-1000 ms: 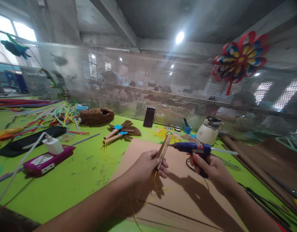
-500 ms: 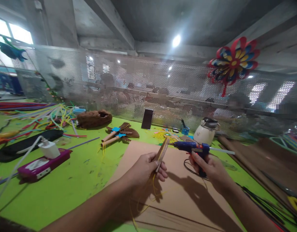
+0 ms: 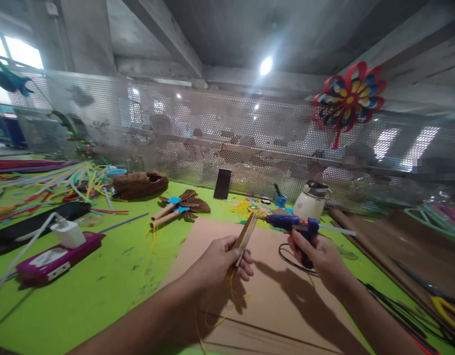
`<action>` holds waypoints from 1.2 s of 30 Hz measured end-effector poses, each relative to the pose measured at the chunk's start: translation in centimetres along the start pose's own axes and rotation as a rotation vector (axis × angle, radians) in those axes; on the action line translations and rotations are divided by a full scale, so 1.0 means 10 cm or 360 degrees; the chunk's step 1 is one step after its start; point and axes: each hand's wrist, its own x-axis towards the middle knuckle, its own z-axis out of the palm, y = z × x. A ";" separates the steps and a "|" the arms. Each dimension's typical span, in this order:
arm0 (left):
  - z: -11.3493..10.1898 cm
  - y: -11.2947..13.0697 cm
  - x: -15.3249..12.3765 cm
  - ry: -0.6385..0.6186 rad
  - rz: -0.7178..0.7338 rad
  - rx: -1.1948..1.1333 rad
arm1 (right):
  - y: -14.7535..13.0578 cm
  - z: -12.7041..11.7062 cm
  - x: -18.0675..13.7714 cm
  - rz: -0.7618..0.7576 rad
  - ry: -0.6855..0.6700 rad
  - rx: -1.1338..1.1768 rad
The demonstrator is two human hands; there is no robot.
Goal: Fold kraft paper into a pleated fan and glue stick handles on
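Observation:
My left hand (image 3: 222, 259) is closed round a flat tan stick (image 3: 245, 234) held upright and tilted, with thin yellow strands (image 3: 230, 291) trailing below it. My right hand (image 3: 318, 254) grips a blue hot glue gun (image 3: 292, 224) whose nozzle points left at the stick's upper end, close to it. A white glue stick pokes out of the gun's back to the right. Both hands hover above a brown cardboard sheet (image 3: 282, 305) on the green table (image 3: 112, 276).
A purple power strip with a white charger (image 3: 57, 254) lies at left, near coloured strips (image 3: 64, 180). Brown feathered craft pieces (image 3: 181, 204), a dark phone (image 3: 222, 184), a white jar (image 3: 310, 202) and a perforated metal screen (image 3: 227, 143) stand behind. Brown paper rolls (image 3: 397, 246) lie at right.
The view has shifted slightly; the gun's nozzle has come a little closer to the stick's top. Both grips are unchanged.

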 end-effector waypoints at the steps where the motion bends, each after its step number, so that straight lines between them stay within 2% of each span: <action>1: 0.00 0.00 0.00 -0.0005 -0.0005 -0.0001 | 0.00 0.00 0.00 0.0000 0.0002 0.0001; 18: -0.03 -0.01 0.00 -0.0041 0.0015 -0.0014 | -0.02 0.00 0.00 0.0004 0.0004 -0.0028; 27: -0.05 -0.01 0.01 -0.0038 0.0036 -0.0073 | -0.03 0.03 -0.03 0.0034 -0.0059 0.0101; 33: -0.04 0.00 0.01 -0.0004 0.0050 -0.0054 | -0.02 0.04 -0.04 0.0042 -0.0097 0.0328; 36: -0.02 0.03 0.00 0.0011 0.0039 -0.0061 | -0.05 0.05 -0.05 0.0068 -0.0184 0.0324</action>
